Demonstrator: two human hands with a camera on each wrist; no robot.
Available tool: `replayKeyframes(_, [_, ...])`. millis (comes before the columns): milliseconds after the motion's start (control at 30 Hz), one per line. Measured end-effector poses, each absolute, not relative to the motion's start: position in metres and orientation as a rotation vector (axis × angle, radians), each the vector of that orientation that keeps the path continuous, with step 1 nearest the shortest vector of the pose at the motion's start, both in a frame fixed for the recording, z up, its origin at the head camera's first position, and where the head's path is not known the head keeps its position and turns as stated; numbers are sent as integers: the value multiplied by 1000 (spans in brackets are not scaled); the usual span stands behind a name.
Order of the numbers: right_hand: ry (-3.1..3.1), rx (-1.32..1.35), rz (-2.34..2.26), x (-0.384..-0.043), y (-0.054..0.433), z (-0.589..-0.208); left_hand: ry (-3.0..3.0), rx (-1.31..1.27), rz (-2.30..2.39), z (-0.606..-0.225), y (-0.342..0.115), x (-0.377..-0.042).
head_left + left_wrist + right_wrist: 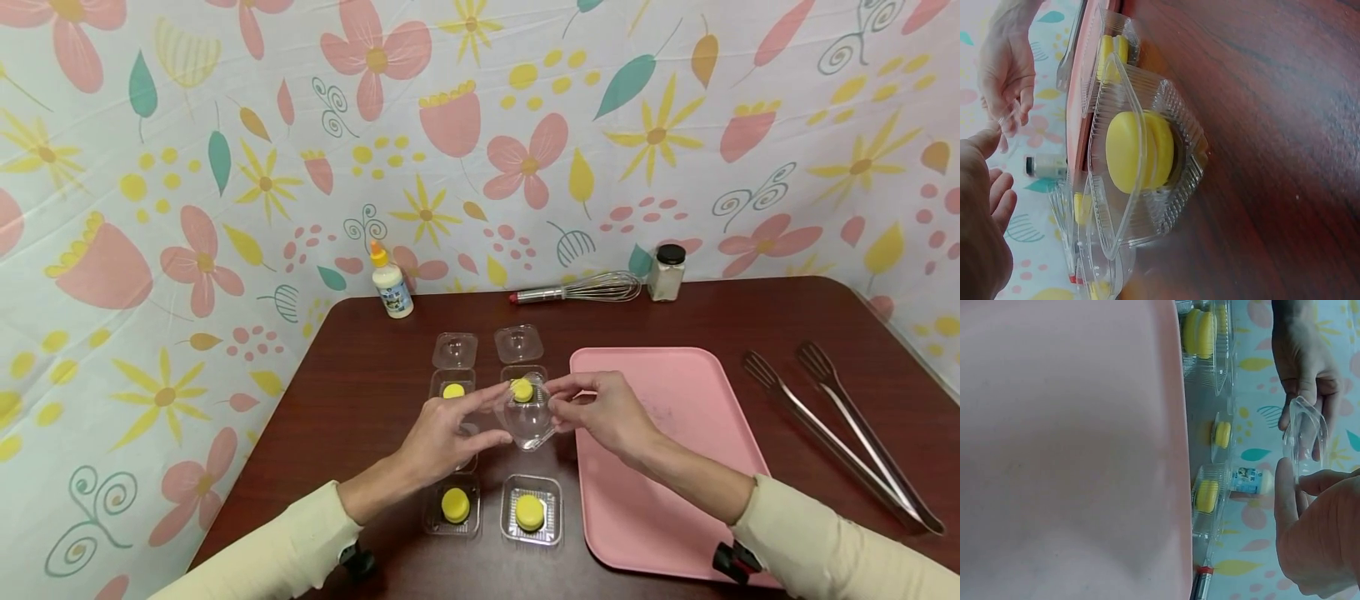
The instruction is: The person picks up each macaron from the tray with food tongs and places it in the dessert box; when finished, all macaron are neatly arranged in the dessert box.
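Between both hands is a clear, domed plastic lid (529, 423), raised above the table. My left hand (437, 440) holds its left side with thumb and fingers. The right hand (609, 417) pinches the opposite edge, as the right wrist view also shows. Closest to me, two yellow macarons (529, 512) (455, 505) sit in clear square plastic containers (555, 533). Farther back, more yellow macarons (522, 389) (453, 390) lie in similar containers, whose domed lids (519, 343) (455, 350) are folded back. Another container is partly hidden beneath my left hand.
A pink tray (675, 533) lies to the right, with metal tongs (862, 437) beyond it. Along the back stand a glue-type bottle (393, 287) and a black-capped jar (667, 275), with a whisk (592, 288) lying between them. A floral cloth hangs behind the table.
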State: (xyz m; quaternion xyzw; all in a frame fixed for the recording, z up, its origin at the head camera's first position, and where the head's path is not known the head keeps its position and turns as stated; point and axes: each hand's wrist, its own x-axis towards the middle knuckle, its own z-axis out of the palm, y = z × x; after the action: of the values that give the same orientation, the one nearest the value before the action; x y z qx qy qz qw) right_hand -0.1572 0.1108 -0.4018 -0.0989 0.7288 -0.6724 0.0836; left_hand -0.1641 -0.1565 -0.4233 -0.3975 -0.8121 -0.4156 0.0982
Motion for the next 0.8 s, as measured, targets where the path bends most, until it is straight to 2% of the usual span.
replayKeyframes(333, [2171,-304,-2057,-157,109,-399,-2414,-1115,-1499,-423,-153,-163])
replayKeyframes(800, [2279,-346,-2009,-157,110,-401,-2394,-1043,-1513,-419,-155,-164])
